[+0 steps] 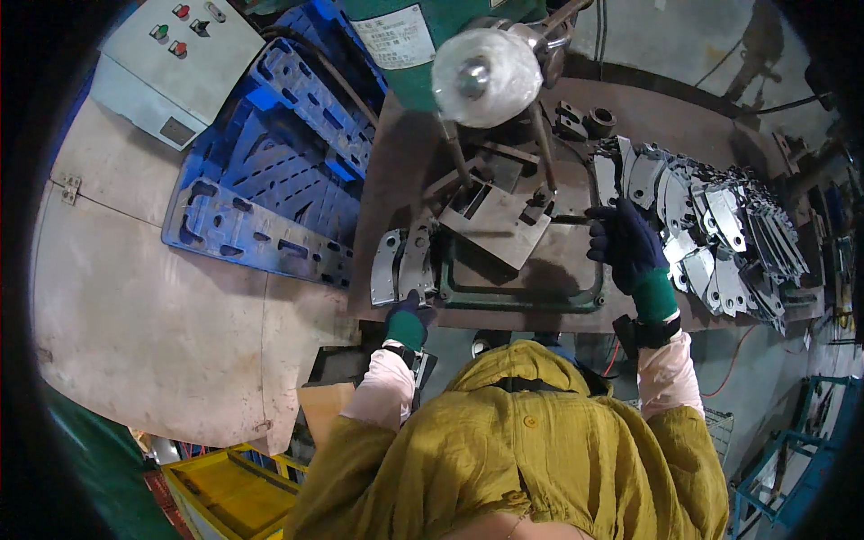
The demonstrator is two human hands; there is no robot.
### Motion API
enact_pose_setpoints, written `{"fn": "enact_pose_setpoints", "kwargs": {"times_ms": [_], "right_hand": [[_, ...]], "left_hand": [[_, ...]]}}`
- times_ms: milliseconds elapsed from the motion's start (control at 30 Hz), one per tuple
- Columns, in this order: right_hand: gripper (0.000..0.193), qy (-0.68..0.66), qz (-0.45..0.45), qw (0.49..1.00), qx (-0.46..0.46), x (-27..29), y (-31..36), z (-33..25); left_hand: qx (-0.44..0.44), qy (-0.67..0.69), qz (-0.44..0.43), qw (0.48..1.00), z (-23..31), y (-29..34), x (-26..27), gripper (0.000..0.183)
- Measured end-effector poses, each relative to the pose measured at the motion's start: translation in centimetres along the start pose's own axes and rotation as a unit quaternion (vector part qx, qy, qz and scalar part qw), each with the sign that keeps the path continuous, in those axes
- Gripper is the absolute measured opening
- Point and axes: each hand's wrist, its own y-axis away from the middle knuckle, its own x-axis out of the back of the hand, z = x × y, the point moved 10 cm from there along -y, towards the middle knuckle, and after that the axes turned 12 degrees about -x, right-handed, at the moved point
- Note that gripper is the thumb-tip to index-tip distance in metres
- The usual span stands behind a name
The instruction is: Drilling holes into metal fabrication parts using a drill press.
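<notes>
My left hand, in a dark glove with a green cuff, is at the table's near edge. Its bent fingers close on the near end of a curved metal plate. Beside that plate on the left lies a similar metal plate. My right hand, gloved alike, is over the table right of the machine base, fingers apart and pointing left, nothing seen in them. Close to it on the right spreads a pile of curved metal plates with holes. Between my hands a steel block fixture sits on the green machine base.
A green machine with a plastic-wrapped round part and metal rods rises over the fixture. Blue plastic pallets and a control box with buttons stand left. A metal ring lies at the back; a yellow container stands lower left.
</notes>
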Motion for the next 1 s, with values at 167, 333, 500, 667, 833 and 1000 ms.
{"fn": "enact_pose_setpoints", "kwargs": {"times_ms": [167, 333, 500, 667, 833, 1000], "right_hand": [[0.048, -0.011, 0.067, 0.997, -0.024, 5.1, -0.3, 1.3], [0.047, 0.038, 0.077, 0.996, 0.001, 8.0, -1.9, 2.0], [0.065, 0.518, 0.427, 0.73, 0.13, 18.0, -1.3, -4.8], [0.049, 0.67, 0.552, 0.378, 0.321, 17.2, -1.8, -9.5], [0.034, 0.654, 0.642, 0.31, 0.255, 28.3, -3.7, -9.5], [0.047, 0.735, 0.531, 0.41, 0.101, 27.0, -5.2, -8.5]], "left_hand": [[-0.027, 0.033, -0.021, 0.999, -0.7, -2.8, -1.4, 0.033], [-0.231, -0.138, -0.059, 0.961, -1.2, -7.4, 5.3, 0.038], [-0.074, -0.032, -0.023, 0.996, -0.7, -6.0, -1.4, 0.039], [-0.171, -0.205, 0.085, 0.96, 1.1, -6.1, 1.9, 0.039], [-0.037, 0.018, -0.026, 0.999, 1.2, -1.5, -3.6, 0.042], [-0.109, -0.14, -0.165, 0.97, 0.8, 3.1, -2.6, 0.03]]}}
